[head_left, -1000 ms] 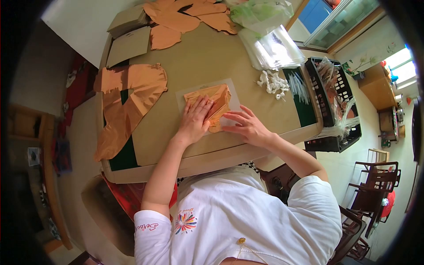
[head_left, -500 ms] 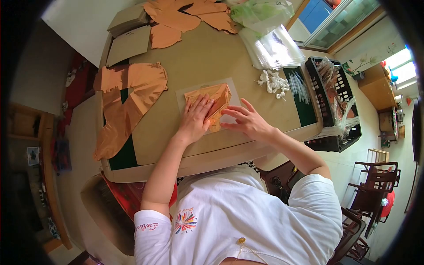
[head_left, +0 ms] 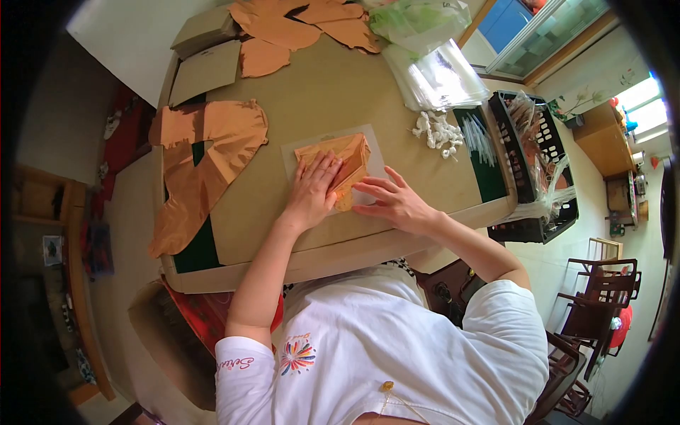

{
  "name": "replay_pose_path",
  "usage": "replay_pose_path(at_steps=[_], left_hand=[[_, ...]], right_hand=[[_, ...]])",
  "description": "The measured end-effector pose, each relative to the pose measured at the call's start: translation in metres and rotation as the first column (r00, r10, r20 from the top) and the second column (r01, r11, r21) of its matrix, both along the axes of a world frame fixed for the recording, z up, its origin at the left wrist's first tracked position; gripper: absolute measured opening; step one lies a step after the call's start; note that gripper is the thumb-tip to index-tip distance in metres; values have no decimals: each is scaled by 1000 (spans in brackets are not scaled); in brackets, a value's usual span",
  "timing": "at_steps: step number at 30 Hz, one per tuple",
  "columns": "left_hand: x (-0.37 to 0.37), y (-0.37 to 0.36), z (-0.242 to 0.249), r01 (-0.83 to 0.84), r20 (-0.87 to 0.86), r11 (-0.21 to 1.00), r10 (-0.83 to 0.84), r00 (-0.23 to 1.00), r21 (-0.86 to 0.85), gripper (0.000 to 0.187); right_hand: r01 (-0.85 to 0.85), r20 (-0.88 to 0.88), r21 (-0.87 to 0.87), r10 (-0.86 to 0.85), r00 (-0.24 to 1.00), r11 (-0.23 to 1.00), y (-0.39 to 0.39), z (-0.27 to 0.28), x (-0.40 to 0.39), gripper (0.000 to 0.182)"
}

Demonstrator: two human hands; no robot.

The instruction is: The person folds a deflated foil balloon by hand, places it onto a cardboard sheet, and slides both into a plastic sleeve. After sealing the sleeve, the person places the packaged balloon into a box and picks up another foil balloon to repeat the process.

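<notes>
A folded orange foil piece (head_left: 348,150) lies on a pale translucent sheet (head_left: 375,136) in the middle of the table. My left hand (head_left: 312,190) rests flat on the foil's left part, fingers stretched out. At the foil's lower right edge is my right hand (head_left: 398,202), its fingers spread and the fingertips close to or touching the edge. Whether those tips touch it is hard to tell. Another large orange foil shape (head_left: 230,145) is spread at the table's left side.
More orange foil (head_left: 283,28) and grey-brown cards (head_left: 207,72) lie at the back. Clear plastic bags (head_left: 443,81), white clips (head_left: 438,133) and thin clear sticks (head_left: 479,142) sit at the right. A black crate (head_left: 520,152) stands beside the table's right edge.
My right hand has shifted slightly down and its fingers have drawn a little closer together. My left hand and the foil look unchanged.
</notes>
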State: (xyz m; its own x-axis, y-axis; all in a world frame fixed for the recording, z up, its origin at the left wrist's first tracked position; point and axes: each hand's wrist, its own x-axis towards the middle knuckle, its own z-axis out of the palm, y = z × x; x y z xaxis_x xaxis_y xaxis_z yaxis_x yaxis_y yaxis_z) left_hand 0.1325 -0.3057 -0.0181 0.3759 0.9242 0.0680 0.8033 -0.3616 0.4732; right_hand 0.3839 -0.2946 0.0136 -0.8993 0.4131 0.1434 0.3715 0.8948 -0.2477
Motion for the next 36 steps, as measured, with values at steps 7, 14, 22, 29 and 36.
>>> replay_pose_path(at_steps=[7, 14, 22, 29, 36], left_hand=[[0, 1, 0, 0, -14, 1000, 0, 1000, 20, 66], [-1, 2, -1, -16, 46, 1000, 17, 999, -20, 59], [-7, 6, -2, -13, 249, 996, 34, 968, -85, 55], [-6, 5, -5, -13, 193, 999, 21, 981, -42, 57], [1, 1, -8, -43, 42, 996, 39, 998, 80, 64]], right_hand=[[-4, 1, -24, 4, 1000, 1000, 0, -8, -15, 45], [79, -138, -240, -114, 984, 968, 4, -12, -24, 45], [159, -262, -180, -203, 943, 971, 19, -15, -39, 49], [262, -218, -44, -265, 939, 964, 21, -21, -46, 44], [289, -166, 11, -284, 945, 957, 19, -26, -43, 44]])
